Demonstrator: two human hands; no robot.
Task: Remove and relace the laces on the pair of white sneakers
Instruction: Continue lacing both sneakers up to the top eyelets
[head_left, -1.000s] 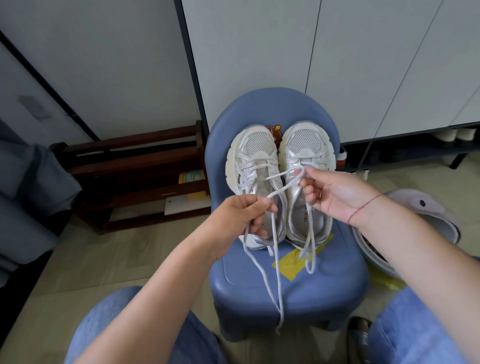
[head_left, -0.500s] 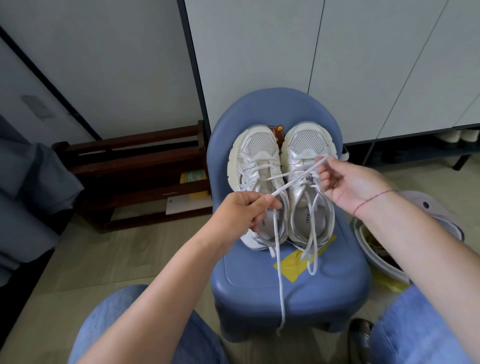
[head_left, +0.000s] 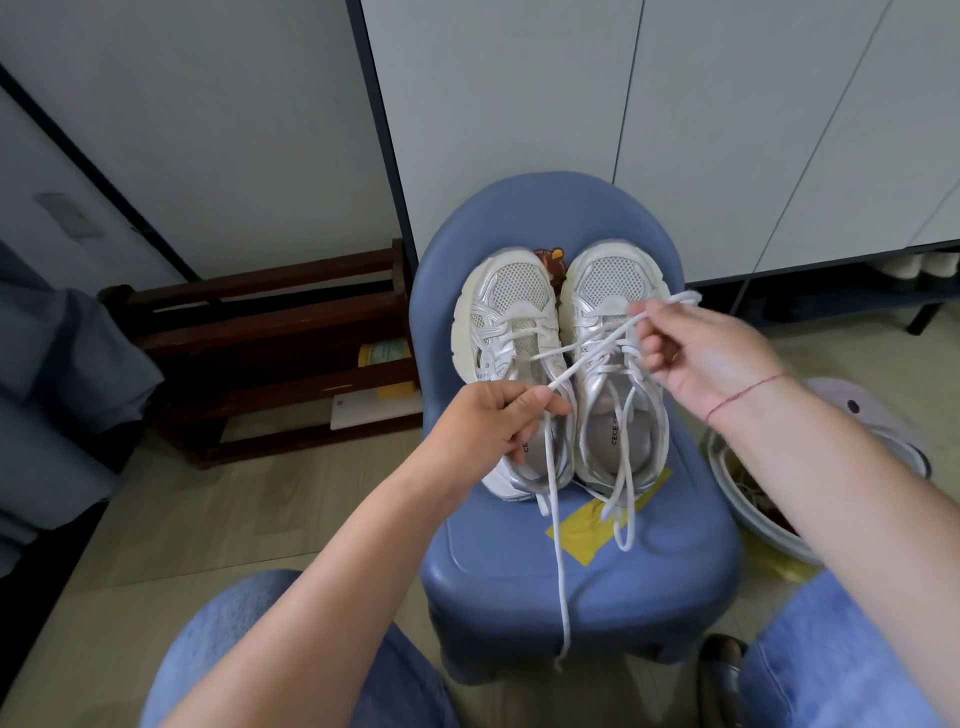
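Now, head view: the white sneakers (head_left: 519, 296) sit side by side on the blue chair (head_left: 519, 582), toes at twelve o'clock. The left hand (head_left: 493, 421) pinches a lace (head_left: 582, 364), its tail dangling toward six. At three o'clock the right hand (head_left: 701, 358) curls its fingers round the strand, drawing it taut. It's a soft, light, limp cord, and I'd grip close to the eyelets.

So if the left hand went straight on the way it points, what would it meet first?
Likely the right sneaker: the left hand, pinching a lace, points up-right toward its lacing. Depth is unclear; if it rides higher, it may meet the right hand first.
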